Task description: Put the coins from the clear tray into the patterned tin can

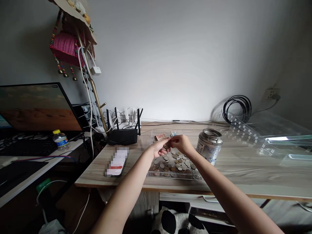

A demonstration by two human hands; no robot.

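My left hand [159, 148] is turned palm up with its fingers curled around several coins [167, 146]. Just to its right, my right hand [180, 143] pinches at a coin on that little pile, and its fingertips partly hide it. Both hands are above a clear plastic tray [170, 175]. Many silver and some brassy coins [180, 161] lie loose in the tray, spread toward its front and right. Reddish paper notes [160, 136] and a small bluish piece of paper [173, 133] lie at the tray's back, behind my hands.
A metal can [210, 147] with a lid stands right of the tray. Left are a phone [118, 162] and a black router [123, 136]. Clear plastic racks [253, 135] and coiled black cable [237, 109] sit at the right. A bottle [60, 140] stands on the neighbouring desk.
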